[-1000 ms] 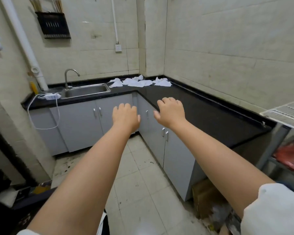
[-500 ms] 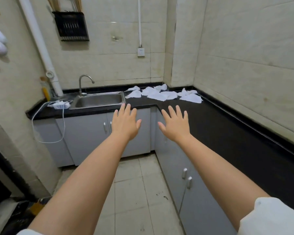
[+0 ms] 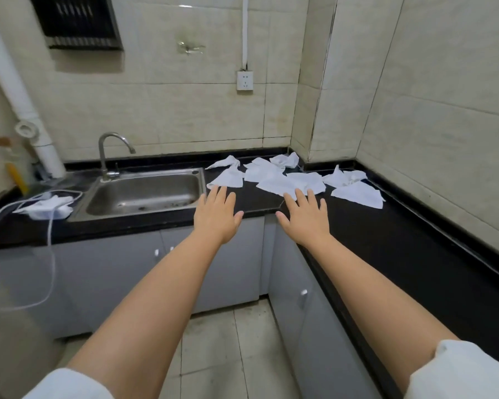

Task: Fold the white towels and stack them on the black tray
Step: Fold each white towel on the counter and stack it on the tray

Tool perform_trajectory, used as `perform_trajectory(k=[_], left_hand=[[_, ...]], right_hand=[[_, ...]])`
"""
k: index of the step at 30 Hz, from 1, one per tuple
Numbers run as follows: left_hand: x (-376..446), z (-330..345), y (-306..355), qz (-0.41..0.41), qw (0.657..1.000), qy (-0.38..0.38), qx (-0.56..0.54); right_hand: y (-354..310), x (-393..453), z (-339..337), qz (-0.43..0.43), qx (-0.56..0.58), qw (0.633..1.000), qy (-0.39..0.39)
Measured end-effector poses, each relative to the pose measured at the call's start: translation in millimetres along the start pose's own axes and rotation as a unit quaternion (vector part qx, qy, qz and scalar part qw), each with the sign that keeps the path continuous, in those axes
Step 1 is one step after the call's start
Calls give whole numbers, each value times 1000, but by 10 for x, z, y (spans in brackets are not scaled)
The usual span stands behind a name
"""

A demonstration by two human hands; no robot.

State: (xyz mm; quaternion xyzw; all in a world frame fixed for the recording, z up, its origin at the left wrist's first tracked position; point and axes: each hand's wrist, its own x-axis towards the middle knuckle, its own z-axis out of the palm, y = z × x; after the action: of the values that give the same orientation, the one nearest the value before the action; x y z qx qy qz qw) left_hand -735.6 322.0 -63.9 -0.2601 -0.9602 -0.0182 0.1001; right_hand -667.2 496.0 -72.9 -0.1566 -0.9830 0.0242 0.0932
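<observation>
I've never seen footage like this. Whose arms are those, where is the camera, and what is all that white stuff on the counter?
No machine here: a person wears a wide-angle camera on the head, so you see their own two bare arms reaching forward. The left hand and right hand are open and hold nothing. Several crumpled white cloth towels lie scattered in the corner of the glossy black L-shaped countertop, not yet folded. Left of them is a stainless steel sink with a curved metal tap. No black tray shows in this picture.
</observation>
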Motion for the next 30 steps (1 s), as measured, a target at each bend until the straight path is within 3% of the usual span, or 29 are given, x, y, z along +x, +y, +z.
perform_trajectory(k=[9, 20, 27, 30], left_hand=[[2099, 921, 233, 34, 998, -46, -11], [3910, 2201, 443, 70, 978, -196, -14], [4838, 3059, 328, 178, 956, -233, -31], [5146, 3341, 283, 245, 945, -212, -48]], right_hand=[[834, 1952, 832, 53, 28, 997, -54], [1425, 3494, 1977, 76, 44, 986, -139], [1426, 4051, 2584, 125, 37, 976, -175], [1426, 4211, 2771, 149, 40, 972, -179]])
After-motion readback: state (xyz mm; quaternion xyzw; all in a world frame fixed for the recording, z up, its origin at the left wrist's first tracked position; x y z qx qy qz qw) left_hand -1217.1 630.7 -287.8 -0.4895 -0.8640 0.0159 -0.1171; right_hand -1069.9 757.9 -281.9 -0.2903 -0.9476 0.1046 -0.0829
